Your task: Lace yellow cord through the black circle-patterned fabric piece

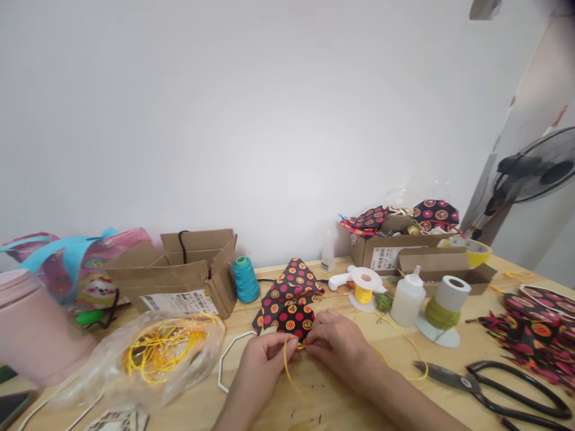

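A black fabric piece with red and yellow flower prints (294,287) lies at the middle of the table, folded to a point at the top. At its lower edge, my left hand (268,353) pinches a yellow cord (286,362) between thumb and index finger, and a loose end curves down. Close beside it on the right, my right hand (332,341) has its fingers pressed together at the fabric's bottom edge, where a bit of cord shows. What exactly its fingertips hold is hidden. More yellow cord trails to the right, behind my right wrist.
Black scissors (476,383) lie at right, near printed fabric pieces (534,335). Behind are a glue bottle (408,299), green cord spool (444,311), white glue gun (341,280) and cardboard boxes (381,254). At left are teal thread (246,280), a bag of yellow cord (166,353) and a pink container (38,329).
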A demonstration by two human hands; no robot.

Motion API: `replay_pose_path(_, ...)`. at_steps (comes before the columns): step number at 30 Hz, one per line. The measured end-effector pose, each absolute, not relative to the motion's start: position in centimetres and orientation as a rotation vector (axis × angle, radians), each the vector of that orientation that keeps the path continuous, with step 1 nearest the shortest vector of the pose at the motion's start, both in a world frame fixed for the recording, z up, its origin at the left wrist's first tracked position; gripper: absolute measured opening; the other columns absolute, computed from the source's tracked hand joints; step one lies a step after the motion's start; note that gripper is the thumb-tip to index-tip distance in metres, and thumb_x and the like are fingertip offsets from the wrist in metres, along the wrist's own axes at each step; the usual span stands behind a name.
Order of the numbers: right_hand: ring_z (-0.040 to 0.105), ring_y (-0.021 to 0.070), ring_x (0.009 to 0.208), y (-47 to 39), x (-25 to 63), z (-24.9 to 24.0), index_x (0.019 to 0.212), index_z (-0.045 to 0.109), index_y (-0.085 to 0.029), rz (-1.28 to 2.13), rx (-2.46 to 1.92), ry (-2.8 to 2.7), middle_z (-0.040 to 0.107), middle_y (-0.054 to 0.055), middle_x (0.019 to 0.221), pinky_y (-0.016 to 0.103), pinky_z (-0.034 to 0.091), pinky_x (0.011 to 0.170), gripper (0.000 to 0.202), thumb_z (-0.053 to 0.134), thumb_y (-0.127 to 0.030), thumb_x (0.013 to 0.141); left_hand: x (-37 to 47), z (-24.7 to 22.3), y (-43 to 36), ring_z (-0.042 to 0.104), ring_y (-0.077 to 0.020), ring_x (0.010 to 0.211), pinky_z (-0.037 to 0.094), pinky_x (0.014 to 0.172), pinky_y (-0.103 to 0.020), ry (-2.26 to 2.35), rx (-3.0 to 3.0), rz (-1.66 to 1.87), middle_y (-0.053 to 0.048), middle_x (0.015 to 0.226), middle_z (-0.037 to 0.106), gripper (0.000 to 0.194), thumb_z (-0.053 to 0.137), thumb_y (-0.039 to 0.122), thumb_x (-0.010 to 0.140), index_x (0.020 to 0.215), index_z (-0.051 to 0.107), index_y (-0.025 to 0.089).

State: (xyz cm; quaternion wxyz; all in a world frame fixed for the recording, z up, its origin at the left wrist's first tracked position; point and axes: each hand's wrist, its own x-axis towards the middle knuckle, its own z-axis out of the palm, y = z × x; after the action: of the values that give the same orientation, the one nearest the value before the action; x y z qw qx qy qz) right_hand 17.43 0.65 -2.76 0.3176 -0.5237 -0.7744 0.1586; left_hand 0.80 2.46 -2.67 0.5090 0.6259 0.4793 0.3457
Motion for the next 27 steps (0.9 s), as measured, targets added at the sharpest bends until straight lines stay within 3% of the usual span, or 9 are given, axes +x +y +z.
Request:
replay_pose_path(6, 0.053, 0.0139, 0.07, 0.3, 17.5, -2.6, 0.065, 0.064, -0.019, 0.425, -1.435, -2.002, 0.063, 0.0, 0.069, 0.021, 0.035, 0.061, 0.012, 0.058, -0.009, 0.066, 0.5, -2.7, 2.4, 0.063, -0.0169, 0.063, 0.047, 0.051, -0.021, 1.168, 1.411, 0.872, -0.001, 0.059, 0.066, 0.016, 0.064, 0.032, 0.064, 0.065, 0.069, 0.017)
replay_pose_path(17, 0.05, 0.0143, 0.064, 0.0, 17.8, -2.0, 0.059, 0.063, -0.017, 0.564, -1.493, -1.942, 0.061, 0.001, 0.064, 0.024, 0.032, 0.059, 0.014, 0.054, -0.008, 0.061, -0.1, -3.2, 2.7, 0.06, -0.0157, 0.056, 0.046, 0.049, -0.022, 1.216, 1.348, 0.945, 0.0, 0.055, 0.064, 0.02, 0.066, 0.035, 0.06, 0.062, 0.066, 0.016)
replay_pose_path(22, 0.049, 0.0107, 0.052, 0.2, 17.6, -3.0, 0.068, 0.063, -0.016, 0.852, -1.53, -1.804, 0.061, 0.001, 0.059, 0.019, 0.032, 0.047, 0.012, 0.051, -0.02, 0.069, -0.2, -2.4, 1.4, 0.057, -0.0162, 0.059, 0.042, 0.049, -0.022, 1.163, 1.582, 0.948, -0.002, 0.064, 0.062, 0.016, 0.06, 0.034, 0.07, 0.07, 0.068, 0.021)
replay_pose_path(27, 0.039, 0.0053, 0.035, 0.2, 17.3, -2.8, 0.073, 0.056, -0.014, 1.244, -1.493, -1.689, 0.063, 0.0, 0.055, 0.014, 0.029, 0.034, 0.013, 0.044, -0.015, 0.07, 0.2, -2.1, -2.4, 0.057, -0.0172, 0.062, 0.041, 0.06, -0.023, 1.09, 1.898, 0.735, -0.003, 0.064, 0.066, 0.01, 0.063, 0.024, 0.069, 0.068, 0.072, 0.028)
